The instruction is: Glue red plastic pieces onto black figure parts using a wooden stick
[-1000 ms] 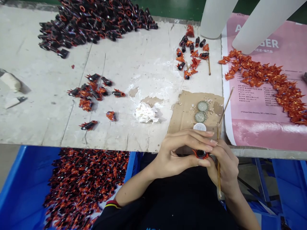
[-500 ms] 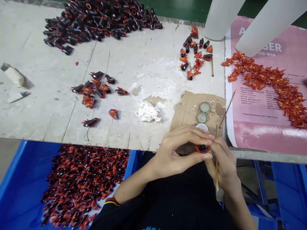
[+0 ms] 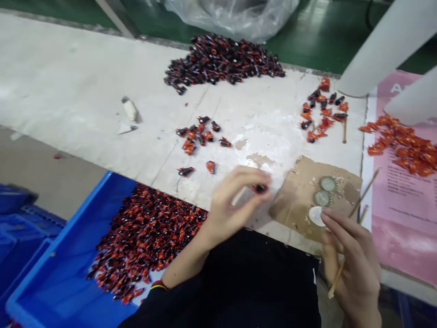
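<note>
My left hand (image 3: 235, 205), blurred by motion, pinches a small black and orange-red plastic piece (image 3: 260, 188) between thumb and fingers over the table's front edge. Its round dark end faces me. In my right hand (image 3: 355, 259) is a thin wooden stick (image 3: 336, 281), its pale tip pointing down toward my body. The right fingertips are beside a white round disc (image 3: 317, 216) on a piece of brown cardboard (image 3: 290, 200). Two bottle caps with clear contents, an upper cap (image 3: 328, 183) and a lower cap (image 3: 322, 198), lie just beyond the disc.
Black pieces are heaped (image 3: 225, 64) at the back; orange pieces (image 3: 403, 141) lie on a pink printed sheet (image 3: 406, 205). Loose parts (image 3: 194, 136) are scattered mid-table. A blue bin (image 3: 58, 273) of assembled pieces stands below the edge. White cylinders (image 3: 378, 50) rise at back right.
My hands, close together before, have separated. The left has moved leftward with the piece, while the right keeps the stick. The view has swung left, and the crumpled white tissue is now mostly hidden.
</note>
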A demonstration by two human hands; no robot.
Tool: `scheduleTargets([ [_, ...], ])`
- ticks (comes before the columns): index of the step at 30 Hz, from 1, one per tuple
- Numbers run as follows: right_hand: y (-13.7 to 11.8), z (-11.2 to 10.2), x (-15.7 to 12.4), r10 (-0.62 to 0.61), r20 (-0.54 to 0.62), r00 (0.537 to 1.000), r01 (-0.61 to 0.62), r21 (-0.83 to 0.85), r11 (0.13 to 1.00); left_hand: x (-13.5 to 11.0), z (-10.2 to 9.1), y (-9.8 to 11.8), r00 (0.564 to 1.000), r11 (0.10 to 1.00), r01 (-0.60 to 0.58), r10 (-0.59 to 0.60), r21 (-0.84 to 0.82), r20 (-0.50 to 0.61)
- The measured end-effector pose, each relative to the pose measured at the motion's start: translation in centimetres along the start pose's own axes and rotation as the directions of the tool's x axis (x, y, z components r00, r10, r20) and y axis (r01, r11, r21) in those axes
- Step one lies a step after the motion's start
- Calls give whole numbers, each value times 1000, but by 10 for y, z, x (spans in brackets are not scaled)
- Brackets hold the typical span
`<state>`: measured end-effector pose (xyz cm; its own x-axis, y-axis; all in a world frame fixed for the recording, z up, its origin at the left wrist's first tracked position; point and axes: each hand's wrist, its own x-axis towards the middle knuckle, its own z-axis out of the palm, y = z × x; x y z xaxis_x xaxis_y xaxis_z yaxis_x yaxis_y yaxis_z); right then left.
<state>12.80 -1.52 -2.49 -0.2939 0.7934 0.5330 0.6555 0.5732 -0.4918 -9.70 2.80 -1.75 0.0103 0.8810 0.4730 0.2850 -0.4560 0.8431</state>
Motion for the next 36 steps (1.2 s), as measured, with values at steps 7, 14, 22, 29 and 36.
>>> scheduleTargets([
  [7,29,-3,2,-94,-12,996,94,-23,995,38,-101,-35,984,865,128,-52,485,-168],
  [14,20,-3,21,-41,-13,999,41,11,999,132,-158,-79,896,667,435,-390,605,-214],
  [22,17,3,40,-79,-3,997,79,-16,997,186,-176,-125,848,674,482,-520,560,-105],
  [29,21,-1,40,223,-159,962,-221,34,975,136,-154,-86,932,838,355,-354,414,-81],
  [36,39,2,33,87,-284,955,-92,-6,996,40,-69,-12,899,849,420,-340,-321,277],
])
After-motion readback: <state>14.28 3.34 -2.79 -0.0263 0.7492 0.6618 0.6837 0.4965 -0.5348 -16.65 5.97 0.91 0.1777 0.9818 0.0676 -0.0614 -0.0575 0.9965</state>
